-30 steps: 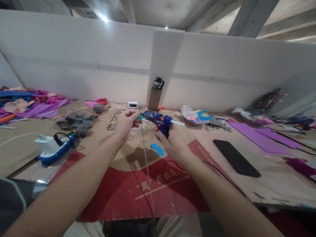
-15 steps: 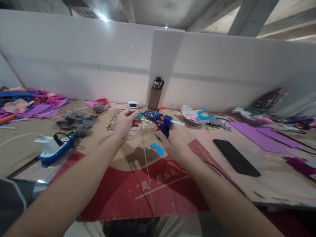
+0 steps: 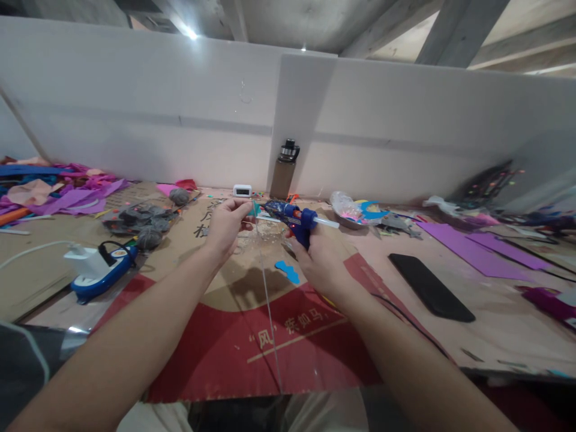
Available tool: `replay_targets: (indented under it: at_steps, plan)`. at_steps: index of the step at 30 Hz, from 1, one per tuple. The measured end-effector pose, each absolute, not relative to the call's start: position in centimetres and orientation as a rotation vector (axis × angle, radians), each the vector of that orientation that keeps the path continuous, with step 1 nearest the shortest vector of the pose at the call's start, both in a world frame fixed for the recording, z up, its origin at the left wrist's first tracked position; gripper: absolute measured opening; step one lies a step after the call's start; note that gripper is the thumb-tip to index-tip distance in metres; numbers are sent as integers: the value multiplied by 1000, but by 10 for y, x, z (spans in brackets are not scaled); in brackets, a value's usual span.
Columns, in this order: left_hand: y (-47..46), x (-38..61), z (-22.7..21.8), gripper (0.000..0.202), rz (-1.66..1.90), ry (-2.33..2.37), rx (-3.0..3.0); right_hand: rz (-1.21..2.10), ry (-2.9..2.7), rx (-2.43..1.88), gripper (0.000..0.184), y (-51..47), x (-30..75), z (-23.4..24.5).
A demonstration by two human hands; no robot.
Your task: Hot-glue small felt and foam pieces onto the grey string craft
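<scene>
My right hand (image 3: 321,252) is wrapped round a blue glue gun (image 3: 299,223), with a pale glue stick (image 3: 326,222) poking out of its back end. The gun's nozzle points left, close to a small teal piece (image 3: 255,209). That piece is pinched between the fingertips of my left hand (image 3: 227,227); its exact shape is too small to tell. A thin pale string (image 3: 266,288) runs from near the piece down toward the front edge. Below the gun, a wavy blue cutout (image 3: 287,272) lies on the printed cardboard (image 3: 216,354).
To the left stand a blue power strip (image 3: 105,277) with a white plug and grey yarn balls (image 3: 149,238). A dark bottle (image 3: 284,171) and a small white display (image 3: 242,191) are at the back. A black phone (image 3: 429,288) and purple sheets (image 3: 472,249) lie right.
The glue gun has shifted very slightly to the right, its nozzle still near the teal piece. My left hand stays almost in place.
</scene>
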State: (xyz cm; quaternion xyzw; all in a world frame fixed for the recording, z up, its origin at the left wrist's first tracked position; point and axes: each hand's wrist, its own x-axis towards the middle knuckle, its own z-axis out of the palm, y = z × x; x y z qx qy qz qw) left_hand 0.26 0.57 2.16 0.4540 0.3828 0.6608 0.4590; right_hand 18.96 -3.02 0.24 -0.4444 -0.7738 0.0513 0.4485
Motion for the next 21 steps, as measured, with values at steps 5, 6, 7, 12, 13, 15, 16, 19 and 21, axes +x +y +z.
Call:
replay_targets:
  at_steps: [5, 6, 7, 12, 13, 15, 16, 19, 21]
  plan:
    - [6, 3, 20, 19, 1620, 949, 1124, 184, -1918, -1058, 20, -28, 189, -2]
    - [6, 3, 20, 19, 1616, 951, 1127, 205, -1916, -1044, 21, -27, 188, -4]
    - [6, 4, 20, 19, 1613, 954, 1127, 228, -1916, -1039, 23, -27, 188, -5]
    - [6, 5, 20, 18, 1607, 977, 1121, 290, -1909, -1048, 23, -27, 187, -7]
    - [6, 5, 19, 18, 1604, 977, 1128, 299, -1908, -1040, 22, -28, 187, -6]
    - [7, 5, 18, 18, 1598, 973, 1147, 303, -1909, -1024, 22, -28, 187, -5]
    - [7, 5, 18, 18, 1594, 971, 1155, 296, -1912, -1018, 22, -28, 187, -4]
    - [7, 5, 16, 18, 1588, 970, 1164, 260, -1906, -1023, 22, -29, 187, -3]
    - [8, 4, 15, 18, 1586, 976, 1162, 263, -1899, -1034, 20, -28, 188, -3]
